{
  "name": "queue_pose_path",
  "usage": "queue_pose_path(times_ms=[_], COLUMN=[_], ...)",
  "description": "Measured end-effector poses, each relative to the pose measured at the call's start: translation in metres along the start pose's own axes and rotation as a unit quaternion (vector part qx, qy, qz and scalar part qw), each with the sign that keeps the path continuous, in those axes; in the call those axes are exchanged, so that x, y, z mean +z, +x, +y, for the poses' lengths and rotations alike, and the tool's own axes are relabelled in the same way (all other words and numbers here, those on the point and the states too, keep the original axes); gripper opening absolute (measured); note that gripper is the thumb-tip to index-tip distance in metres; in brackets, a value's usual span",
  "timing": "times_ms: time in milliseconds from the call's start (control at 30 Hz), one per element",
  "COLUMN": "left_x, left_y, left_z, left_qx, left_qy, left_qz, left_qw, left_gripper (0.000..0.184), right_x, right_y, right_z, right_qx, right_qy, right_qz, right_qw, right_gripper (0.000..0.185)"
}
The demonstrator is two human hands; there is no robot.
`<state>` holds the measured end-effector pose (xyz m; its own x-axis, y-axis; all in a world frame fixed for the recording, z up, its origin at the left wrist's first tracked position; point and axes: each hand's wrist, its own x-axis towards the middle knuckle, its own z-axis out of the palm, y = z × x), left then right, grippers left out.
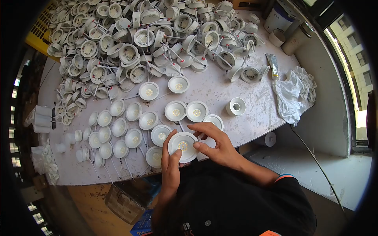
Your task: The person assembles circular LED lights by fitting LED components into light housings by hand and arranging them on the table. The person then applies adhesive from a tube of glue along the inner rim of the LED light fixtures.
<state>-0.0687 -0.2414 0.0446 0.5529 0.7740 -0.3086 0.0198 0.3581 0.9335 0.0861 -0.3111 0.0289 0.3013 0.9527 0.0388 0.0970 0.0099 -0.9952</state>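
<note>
Lamp (185,146) sits between both hands (170,167) (221,148).

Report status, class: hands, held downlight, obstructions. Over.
Left hand gripping white LED downlight; right hand open at its side. LED face toward camera. Other downlights close by, none covering it.

Looks like a round white lamp (183,144), shaped like a shallow bowl. Has a wide, smooth rim. Shows a bunch of tiny yellow dots on the flat part in the middle. Faces up toward the camera, and hides its back from view. Rests in the left hand (170,164), under a thumb reaching inside, close to the dots. Meets the right hand (221,147) at the opposite rim.
</note>
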Motion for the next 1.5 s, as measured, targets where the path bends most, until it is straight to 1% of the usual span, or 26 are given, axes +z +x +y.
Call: queue_pose_path(times_ms=[33,67,167,200,233,267,400,467,500,567,600,667,833,967,1033,1067,1133,1200,1300,1367,1400,1467,1500], left_x=[-0.001,-0.001,-0.003,-0.005,-0.007,-0.007,-0.005,-0.004,-0.005,-0.005,-0.005,-0.005,-0.005,-0.005,-0.002,-0.002,-0.003,-0.003,-0.008,-0.011,-0.014,-0.018,-0.012], left_y=[0.0,0.0,0.0,0.0,0.0,-0.001,-0.002,-0.002,-0.002,-0.001,0.0,0.001,0.001,0.0,-0.001,0.003,0.002,0.003,0.005,0.009,0.013,0.022,0.028], left_z=[0.003,0.002,0.0,-0.003,-0.006,-0.006,0.0,0.001,0.0,-0.001,-0.002,-0.005,-0.007,-0.012,-0.009,-0.01,-0.019,-0.017,-0.015,-0.011,-0.01,-0.009,-0.006], left_qx=[-0.045,-0.047,-0.025,0.003,0.029,0.027,0.028,0.022,0.026,0.028,0.031,0.033,0.034,0.046,0.031,0.049,0.034,0.035,0.041,0.003,0.006,-0.039,-0.012], left_qy=[-0.032,-0.033,-0.052,-0.034,-0.016,-0.017,-0.01,-0.021,-0.006,0.007,0.004,0.002,0.025,0.04,0.064,0.064,0.062,0.068,0.082,0.015,0.012,0.17,0.198], left_qz=[-0.017,-0.018,-0.011,-0.017,-0.024,-0.021,-0.017,-0.016,-0.018,-0.019,-0.028,-0.036,-0.052,-0.047,-0.029,-0.036,-0.03,-0.034,-0.053,-0.061,-0.061,-0.101,-0.088], left_qw=[0.998,0.998,0.998,0.999,0.999,0.999,0.999,0.999,0.999,0.999,0.999,0.999,0.998,0.997,0.997,0.996,0.997,0.997,0.994,0.998,0.998,0.979,0.976], left_gripper=[0.056,0.056,0.058,0.058,0.059,0.059,0.061,0.061,0.062,0.062,0.063,0.064,0.066,0.066,0.066,0.066,0.066,0.065,0.064,0.05,0.05,0.035,0.028], right_x=[0.0,-0.001,0.0,0.001,0.002,0.003,0.002,0.0,0.0,-0.001,-0.002,-0.002,-0.001,0.0,0.002,0.001,0.0,0.001,-0.007,-0.014,-0.019,-0.025,-0.028], right_y=[0.0,-0.001,0.0,0.0,0.0,0.0,0.001,0.0,0.0,0.0,0.0,0.001,0.003,0.003,0.0,0.004,0.008,0.009,0.014,0.019,0.022,0.026,0.029], right_z=[0.001,0.001,-0.003,-0.005,-0.006,-0.007,-0.004,-0.002,-0.002,-0.003,-0.005,-0.008,-0.006,-0.011,-0.01,-0.012,-0.017,-0.017,-0.021,-0.024,-0.025,-0.024,-0.017], right_qx=[0.009,0.018,0.026,0.028,-0.014,-0.056,-0.057,-0.106,-0.105,-0.14,-0.139,-0.156,-0.158,-0.155,-0.153,-0.157,-0.163,-0.145,-0.155,-0.159,-0.156,-0.155,-0.154], right_qy=[-0.003,-0.006,-0.005,-0.004,-0.025,-0.046,-0.038,-0.092,-0.092,-0.158,-0.158,-0.204,-0.224,-0.236,-0.243,-0.252,-0.271,-0.29,-0.309,-0.319,-0.344,-0.371,-0.385], right_qz=[-0.001,-0.002,-0.015,-0.017,-0.019,-0.021,-0.043,-0.065,-0.065,-0.082,-0.082,-0.102,-0.112,-0.116,-0.12,-0.124,-0.123,-0.144,-0.137,-0.129,-0.115,-0.103,-0.088], right_qw=[1.0,1.0,1.0,0.999,0.999,0.997,0.997,0.988,0.988,0.974,0.974,0.961,0.955,0.952,0.95,0.947,0.941,0.935,0.928,0.925,0.919,0.909,0.906], right_gripper=[0.044,0.044,0.046,0.046,0.048,0.05,0.056,0.065,0.065,0.077,0.077,0.085,0.088,0.089,0.089,0.088,0.087,0.087,0.087,0.086,0.085,0.085,0.085])
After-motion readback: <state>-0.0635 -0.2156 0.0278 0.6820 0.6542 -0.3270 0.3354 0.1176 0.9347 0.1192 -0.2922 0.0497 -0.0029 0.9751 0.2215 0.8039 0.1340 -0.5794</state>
